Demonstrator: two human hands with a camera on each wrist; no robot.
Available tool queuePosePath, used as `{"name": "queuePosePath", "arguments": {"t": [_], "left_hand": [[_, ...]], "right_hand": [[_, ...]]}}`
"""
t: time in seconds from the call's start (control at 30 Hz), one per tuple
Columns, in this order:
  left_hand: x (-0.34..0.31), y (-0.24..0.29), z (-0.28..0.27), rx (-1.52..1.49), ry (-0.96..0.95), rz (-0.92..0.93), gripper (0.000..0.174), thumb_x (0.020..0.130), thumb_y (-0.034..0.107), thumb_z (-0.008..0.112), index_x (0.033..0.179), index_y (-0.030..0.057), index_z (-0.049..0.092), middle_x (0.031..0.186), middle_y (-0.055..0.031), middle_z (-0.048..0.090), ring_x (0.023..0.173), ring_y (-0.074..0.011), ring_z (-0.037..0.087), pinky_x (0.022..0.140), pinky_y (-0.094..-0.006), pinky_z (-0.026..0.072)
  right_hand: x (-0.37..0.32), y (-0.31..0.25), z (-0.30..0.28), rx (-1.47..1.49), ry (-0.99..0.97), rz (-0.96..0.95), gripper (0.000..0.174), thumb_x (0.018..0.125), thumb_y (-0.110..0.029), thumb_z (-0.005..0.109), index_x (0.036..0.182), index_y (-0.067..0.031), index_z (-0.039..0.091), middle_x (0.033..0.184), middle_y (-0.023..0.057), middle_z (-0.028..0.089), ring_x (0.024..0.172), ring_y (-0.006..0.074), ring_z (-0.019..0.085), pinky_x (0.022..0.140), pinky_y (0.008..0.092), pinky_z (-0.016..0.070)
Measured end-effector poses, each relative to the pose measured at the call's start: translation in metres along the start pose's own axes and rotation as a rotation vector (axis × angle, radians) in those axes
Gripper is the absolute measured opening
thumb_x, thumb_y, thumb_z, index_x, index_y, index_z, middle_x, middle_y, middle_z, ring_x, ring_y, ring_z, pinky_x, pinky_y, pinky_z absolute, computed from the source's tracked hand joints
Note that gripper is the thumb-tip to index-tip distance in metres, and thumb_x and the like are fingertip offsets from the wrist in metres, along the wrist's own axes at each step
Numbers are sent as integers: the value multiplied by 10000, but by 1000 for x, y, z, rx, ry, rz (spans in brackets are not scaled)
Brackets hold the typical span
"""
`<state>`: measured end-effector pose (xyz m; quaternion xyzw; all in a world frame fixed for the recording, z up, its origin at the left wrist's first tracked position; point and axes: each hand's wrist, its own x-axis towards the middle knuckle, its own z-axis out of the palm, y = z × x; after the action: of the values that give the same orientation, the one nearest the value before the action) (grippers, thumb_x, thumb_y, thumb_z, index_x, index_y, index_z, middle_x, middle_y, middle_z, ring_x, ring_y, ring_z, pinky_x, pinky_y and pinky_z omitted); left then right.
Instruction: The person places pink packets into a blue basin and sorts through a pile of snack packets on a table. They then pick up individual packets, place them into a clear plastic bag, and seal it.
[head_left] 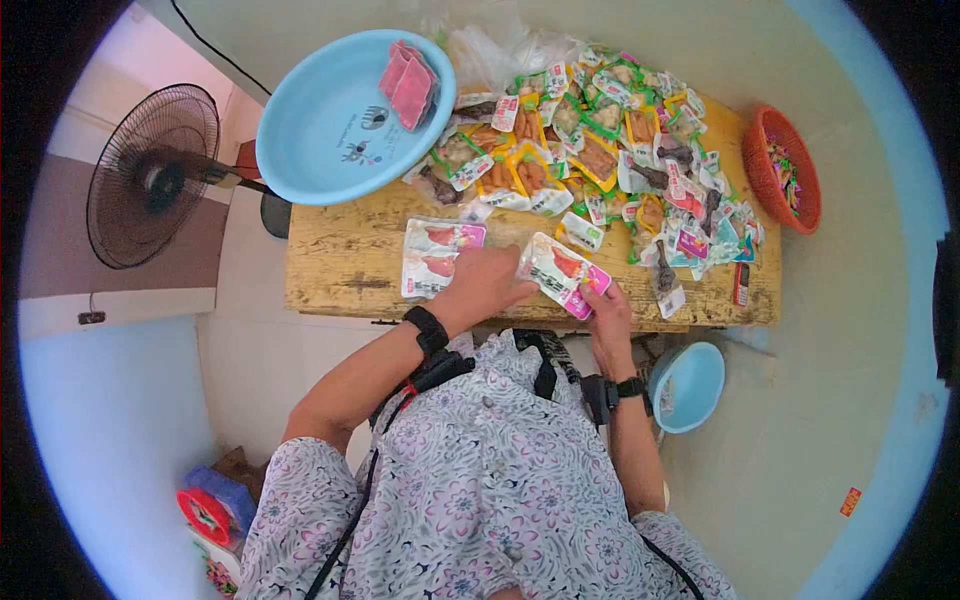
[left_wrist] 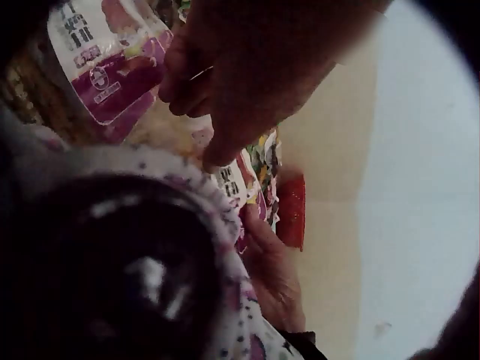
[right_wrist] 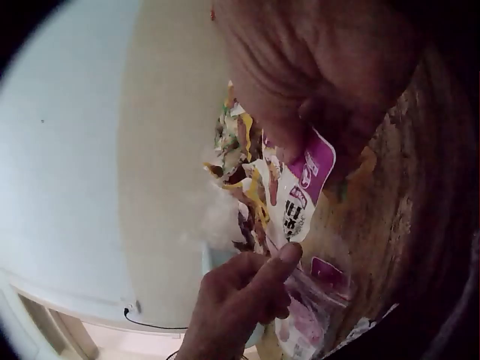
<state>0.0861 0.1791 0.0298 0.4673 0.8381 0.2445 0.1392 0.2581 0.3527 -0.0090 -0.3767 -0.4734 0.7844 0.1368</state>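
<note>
A white and magenta snack packet with a picture of reddish food is held between both hands above the table's front edge. My right hand pinches its lower right corner between thumb and fingers. At the packet's other end, my left hand has its thumb and curled fingers at the edge, pinching it in the right wrist view. Beside the left hand lie matching packets, side by side on the table. The left wrist view shows one of these packets close to the left fingers.
A heap of mixed food packets covers the back of the worn yellow wooden table. A blue basin with pink packets stands at the left, a red basket at the right. A fan stands left; a smaller basin sits lower right.
</note>
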Motion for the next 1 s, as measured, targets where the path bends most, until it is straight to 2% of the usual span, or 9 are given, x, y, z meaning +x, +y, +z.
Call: {"name": "queuePosePath", "arguments": {"t": [0.03, 0.13, 0.23, 0.47, 0.67, 0.77, 0.87, 0.97, 1.0], "left_hand": [[2, -1, 3, 10, 10, 12, 381, 797, 394, 715, 812, 27, 613, 717, -166, 638, 690, -370, 646, 612, -475, 494], [1, -6, 15, -58, 41, 52, 286, 858, 321, 654, 821, 43, 603, 706, -179, 632, 670, -384, 634, 609, -510, 474], [-4, 0, 7, -93, 47, -42, 200, 858, 232, 618, 841, 35, 591, 717, -191, 632, 684, -395, 631, 613, -512, 473], [-5, 18, -18, -151, 71, -117, 162, 867, 192, 597, 852, 32, 573, 713, -190, 628, 686, -396, 631, 618, -501, 479], [-10, 19, -20, -171, 164, -106, 129, 867, 164, 596, 893, 37, 591, 738, -195, 634, 712, -394, 641, 629, -495, 489], [-10, 15, -15, -174, 142, -73, 141, 870, 164, 596, 946, 45, 610, 771, -197, 643, 736, -397, 642, 639, -501, 494], [-11, 13, -12, -209, 136, -11, 165, 869, 169, 600, 986, 53, 611, 796, -194, 649, 757, -400, 641, 650, -508, 497], [-12, 13, -11, -233, 107, -9, 180, 869, 172, 600, 1009, 59, 606, 810, -188, 652, 770, -402, 640, 663, -510, 501], [-13, 12, -11, -222, 98, -4, 182, 870, 172, 598, 1015, 63, 604, 812, -188, 652, 771, -403, 639, 667, -510, 502]], "right_hand": [[-2, -1, 7, 33, -6, 27, 246, 920, -65, 667, 1163, -45, 640, 1029, 13, 689, 896, 94, 656, 787, 272, 567], [1, 4, 7, 45, -53, 48, 247, 925, -77, 667, 1167, -45, 632, 1030, 9, 688, 900, 96, 662, 788, 280, 580], [5, 5, 7, 21, -94, 91, 255, 925, -75, 665, 1176, -46, 626, 1048, 17, 689, 921, 103, 663, 803, 284, 579], [19, -3, 33, 4, -267, 115, 276, 936, -78, 645, 1208, -54, 608, 1108, 31, 679, 992, 124, 658, 859, 306, 567], [37, 1, 60, 12, -386, 150, 282, 938, -88, 643, 1216, -61, 611, 1126, 31, 678, 992, 124, 658, 840, 295, 561], [38, -12, 78, -159, -401, 162, 286, 945, -80, 619, 1229, -49, 608, 1142, 30, 673, 998, 115, 650, 837, 280, 553], [56, 6, 79, -211, -514, 217, 333, 975, -57, 539, 1304, -16, 560, 1181, 49, 651, 1014, 122, 635, 852, 295, 536], [54, 1, 102, -158, -683, 112, 357, 984, -63, 524, 1336, -5, 544, 1192, 59, 650, 1015, 134, 636, 861, 296, 536], [54, 3, 105, -145, -679, 118, 355, 965, -61, 539, 1314, 3, 556, 1201, 65, 647, 1030, 144, 631, 884, 304, 528]]}}
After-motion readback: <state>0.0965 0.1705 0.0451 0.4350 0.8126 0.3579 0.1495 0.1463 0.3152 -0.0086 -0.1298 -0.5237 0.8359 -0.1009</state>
